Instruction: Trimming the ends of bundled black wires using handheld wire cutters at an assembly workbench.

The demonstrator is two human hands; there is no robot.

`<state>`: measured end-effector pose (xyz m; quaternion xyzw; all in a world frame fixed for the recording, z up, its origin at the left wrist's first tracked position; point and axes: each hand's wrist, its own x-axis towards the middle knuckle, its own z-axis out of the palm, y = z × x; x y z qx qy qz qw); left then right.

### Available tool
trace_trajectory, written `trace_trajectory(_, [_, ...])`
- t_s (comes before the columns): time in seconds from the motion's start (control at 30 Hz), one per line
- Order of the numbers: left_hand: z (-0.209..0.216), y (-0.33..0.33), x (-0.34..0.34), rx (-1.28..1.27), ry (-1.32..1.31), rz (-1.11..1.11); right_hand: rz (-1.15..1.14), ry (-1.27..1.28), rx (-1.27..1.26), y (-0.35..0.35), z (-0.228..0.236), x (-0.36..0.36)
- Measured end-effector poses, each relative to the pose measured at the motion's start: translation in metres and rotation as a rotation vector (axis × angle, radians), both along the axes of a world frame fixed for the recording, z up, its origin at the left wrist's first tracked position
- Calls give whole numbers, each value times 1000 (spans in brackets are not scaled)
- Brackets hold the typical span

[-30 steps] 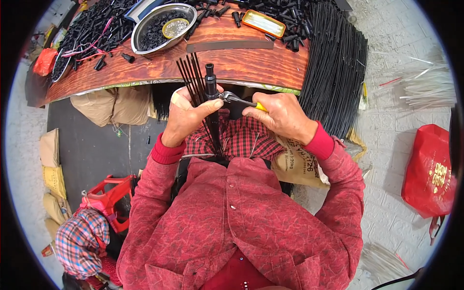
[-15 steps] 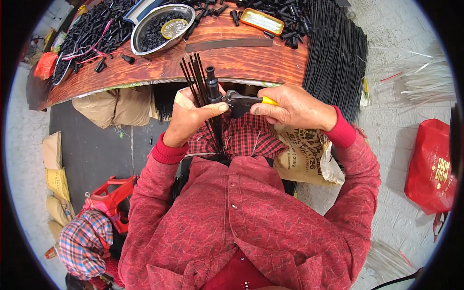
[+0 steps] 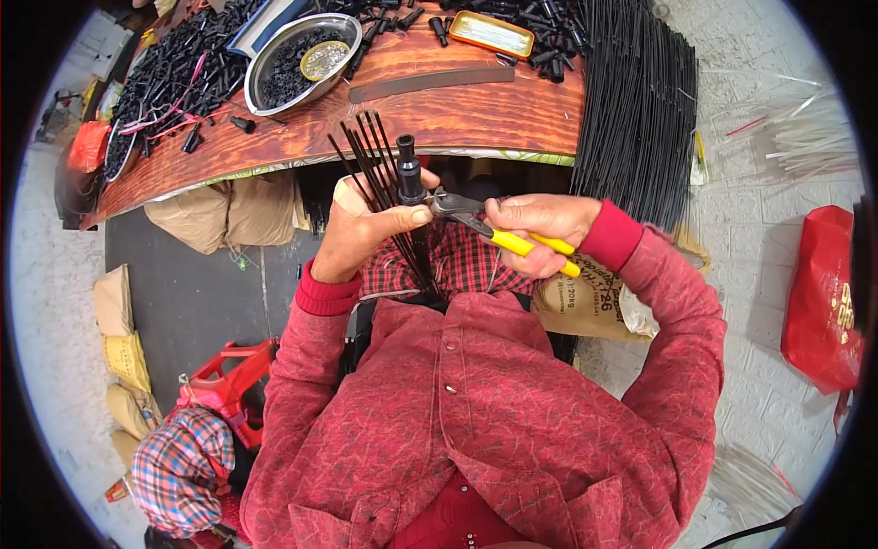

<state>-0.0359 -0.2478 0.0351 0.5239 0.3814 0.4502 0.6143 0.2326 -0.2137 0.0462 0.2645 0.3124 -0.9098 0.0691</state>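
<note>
My left hand (image 3: 358, 231) is closed around several thin black rods (image 3: 373, 157) and an upright black stepped tube piece (image 3: 408, 172), its thumb lying across the tube's base. The rods fan out above the fist and run down below it toward my lap. My right hand (image 3: 540, 224) grips pincer pliers (image 3: 512, 243) with yellow handles, fingers wrapped around them. The metal jaws touch or nearly touch the lower end of the tube, beside my left thumb. What exactly sits between the jaws is too small to tell.
A reddish wooden table (image 3: 476, 119) lies ahead, bearing a metal bowl (image 3: 262, 64) of small black parts, an orange-rimmed tin (image 3: 494, 35) and loose black tubes (image 3: 174, 87). Long black rods (image 3: 631, 110) hang over its right end. A red bag (image 3: 819, 302) stands right.
The pliers have turned in my right hand, so both yellow handles now show, angled down to the right and spread apart. Both hands sit slightly lower in the picture.
</note>
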Motion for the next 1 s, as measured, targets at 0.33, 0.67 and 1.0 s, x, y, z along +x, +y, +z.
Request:
trace_trajectory(0.33, [-1,8,2,70,85,19,-182,-369,1539,-21,34,8])
trace_trajectory(0.67, [-3,5,5,-3,48,-7,-89,-155,326,-22,19,24])
trace_trajectory(1.0, [-10,11,1,84,22,-2,-166,-513,1963,-44,43,11])
